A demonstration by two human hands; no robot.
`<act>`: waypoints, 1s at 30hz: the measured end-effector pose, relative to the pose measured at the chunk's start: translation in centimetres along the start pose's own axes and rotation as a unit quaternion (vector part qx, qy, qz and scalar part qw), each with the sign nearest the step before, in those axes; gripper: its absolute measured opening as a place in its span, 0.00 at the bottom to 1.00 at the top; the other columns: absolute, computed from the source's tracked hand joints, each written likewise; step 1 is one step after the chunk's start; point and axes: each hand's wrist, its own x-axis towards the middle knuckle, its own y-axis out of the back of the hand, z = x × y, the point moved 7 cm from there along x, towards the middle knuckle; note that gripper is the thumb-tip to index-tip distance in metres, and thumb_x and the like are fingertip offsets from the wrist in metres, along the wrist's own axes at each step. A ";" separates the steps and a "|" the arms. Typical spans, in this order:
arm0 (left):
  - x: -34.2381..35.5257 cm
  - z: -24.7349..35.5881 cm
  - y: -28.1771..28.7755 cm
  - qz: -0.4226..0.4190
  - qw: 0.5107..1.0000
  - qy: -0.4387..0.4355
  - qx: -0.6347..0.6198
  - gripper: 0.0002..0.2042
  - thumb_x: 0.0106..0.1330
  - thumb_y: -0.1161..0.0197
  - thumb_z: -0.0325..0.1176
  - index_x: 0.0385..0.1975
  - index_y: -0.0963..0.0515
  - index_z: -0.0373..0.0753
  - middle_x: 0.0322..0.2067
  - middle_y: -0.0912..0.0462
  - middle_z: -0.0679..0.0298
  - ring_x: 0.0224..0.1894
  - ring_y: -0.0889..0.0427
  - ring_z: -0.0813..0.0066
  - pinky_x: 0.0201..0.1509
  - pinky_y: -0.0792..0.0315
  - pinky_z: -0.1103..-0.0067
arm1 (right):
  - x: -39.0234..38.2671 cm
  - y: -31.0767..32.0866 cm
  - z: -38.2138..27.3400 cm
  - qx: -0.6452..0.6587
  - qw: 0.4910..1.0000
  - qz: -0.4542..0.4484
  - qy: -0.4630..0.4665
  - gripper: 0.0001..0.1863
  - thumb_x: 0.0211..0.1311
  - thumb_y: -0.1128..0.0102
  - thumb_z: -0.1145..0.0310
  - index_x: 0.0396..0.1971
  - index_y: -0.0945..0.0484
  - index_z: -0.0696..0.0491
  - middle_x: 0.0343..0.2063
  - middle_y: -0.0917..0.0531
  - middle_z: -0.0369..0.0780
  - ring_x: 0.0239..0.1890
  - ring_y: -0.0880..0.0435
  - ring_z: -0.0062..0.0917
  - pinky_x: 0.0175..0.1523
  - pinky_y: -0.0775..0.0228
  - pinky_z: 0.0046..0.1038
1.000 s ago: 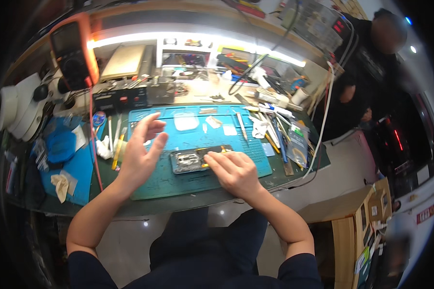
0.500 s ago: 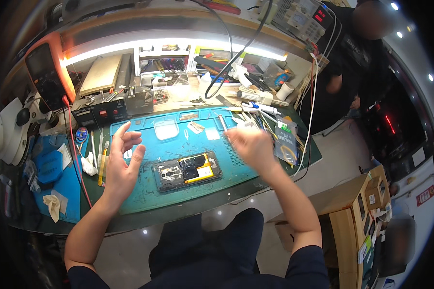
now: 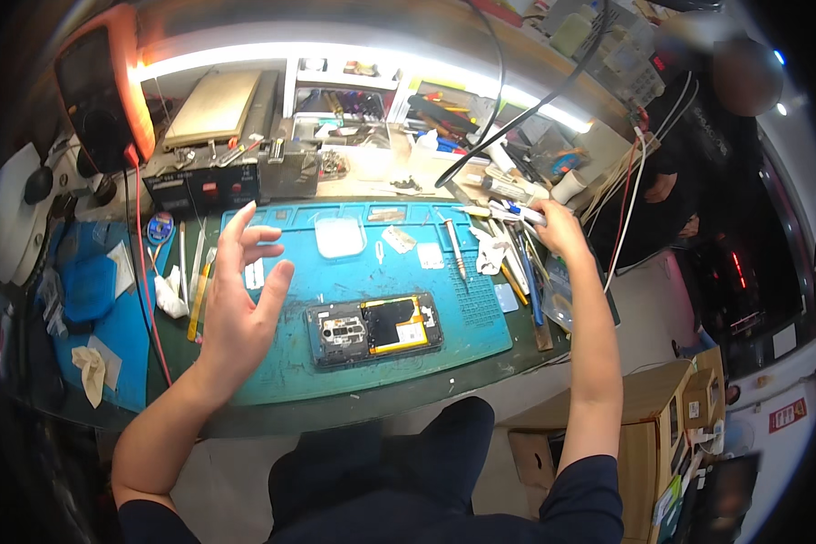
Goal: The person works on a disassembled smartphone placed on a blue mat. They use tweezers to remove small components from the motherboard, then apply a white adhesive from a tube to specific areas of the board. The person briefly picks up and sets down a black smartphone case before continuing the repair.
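Observation:
My left hand (image 3: 242,295) is raised over the left part of the blue work mat (image 3: 281,381), palm inward, fingers apart and holding nothing. At the far right, my right hand (image 3: 560,229) has its fingers closed round the near end of a white and blue syringe-like tube (image 3: 510,214), among pens and tools. An opened phone (image 3: 372,328) lies on the mat between my arms, its battery and inner parts showing. A slim screwdriver (image 3: 455,251) rests on the mat left of my right hand, beside a crumpled white tissue (image 3: 490,251).
A clear plastic box (image 3: 339,238) and small paper pieces lie at the mat's far side. An orange multimeter (image 3: 109,91) stands at the left, its leads hanging down. Black cable loops (image 3: 494,136) hang above the bench. Another person (image 3: 698,154) stands at the back right.
My right hand has moved right and away from above the mat to the pile of tools, closing on the tube. The left hand stays raised and open. The view has shifted slightly.

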 end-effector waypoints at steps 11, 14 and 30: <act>-0.4 0.2 -1.5 -0.028 0.999 -0.013 -0.036 0.28 0.75 0.40 0.28 0.73 0.40 0.35 0.54 0.22 0.57 0.55 0.20 0.70 0.64 0.28 0.71 | -10.4 10.2 -5.2 0.087 0.952 0.293 0.014 0.15 0.54 0.32 0.73 0.40 0.26 0.53 0.37 0.18 0.37 0.36 0.17 0.31 0.42 0.24 0.32; -0.7 0.6 -2.0 -0.055 0.996 -0.046 -0.058 0.23 0.73 0.39 0.25 0.67 0.32 0.35 0.48 0.18 0.58 0.50 0.17 0.71 0.57 0.23 0.73 | -12.8 7.8 -8.5 0.515 0.841 0.165 0.016 0.13 0.62 0.37 0.73 0.47 0.22 0.55 0.37 0.19 0.35 0.34 0.18 0.19 0.36 0.25 0.23; -0.1 0.9 -0.1 0.025 0.994 -0.108 0.004 0.07 0.75 0.38 0.31 0.44 0.20 0.34 0.34 0.18 0.57 0.33 0.20 0.67 0.37 0.26 0.75 | -11.0 4.7 -34.4 0.818 0.517 -0.224 0.113 0.20 0.77 0.43 0.62 0.57 0.21 0.61 0.45 0.14 0.44 0.42 0.12 0.27 0.48 0.15 0.30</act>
